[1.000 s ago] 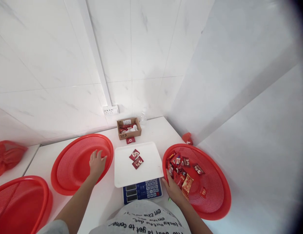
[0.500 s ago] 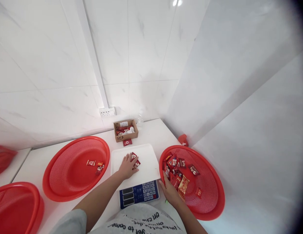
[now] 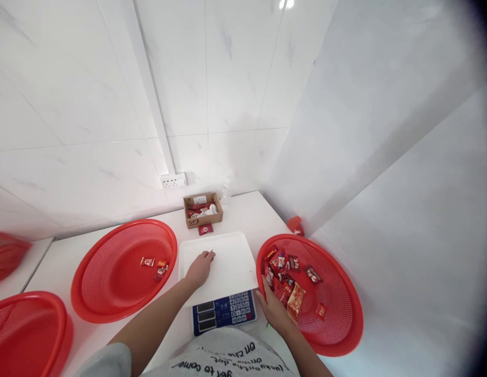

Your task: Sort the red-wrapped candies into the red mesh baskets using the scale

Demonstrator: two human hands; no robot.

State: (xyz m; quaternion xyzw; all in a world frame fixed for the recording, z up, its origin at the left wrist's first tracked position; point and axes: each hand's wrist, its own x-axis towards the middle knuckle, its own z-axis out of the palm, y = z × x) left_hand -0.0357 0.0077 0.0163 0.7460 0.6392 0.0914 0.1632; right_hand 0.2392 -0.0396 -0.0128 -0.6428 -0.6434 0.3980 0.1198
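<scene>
Over the white weighing tray (image 3: pixel 231 262) my left hand (image 3: pixel 199 271) is closed around small red snack packets; only a sliver of wrapper shows at its fingertips. The tray sits on a scale with a blue keypad panel (image 3: pixel 224 313). My right hand (image 3: pixel 275 311) grips the near-left rim of a red mesh basket (image 3: pixel 337 309), thumb outside and fingers reaching inside. That basket tilts and holds several wrapped snacks (image 3: pixel 280 262), among them a longer orange-red packet (image 3: pixel 295 302).
To the left stands another red basket (image 3: pixel 123 283) with a few packets inside, and a third (image 3: pixel 23 335) is cut off at the frame edge. Behind the tray are a small cardboard box (image 3: pixel 203 210) of packets and a loose red packet (image 3: pixel 206 229). Walls (image 3: pixel 243 173) rise behind and right.
My left hand has closed over the red packets that lay on the tray and shifted slightly left, leaving the tray surface bare there. My right hand stays on the basket rim.
</scene>
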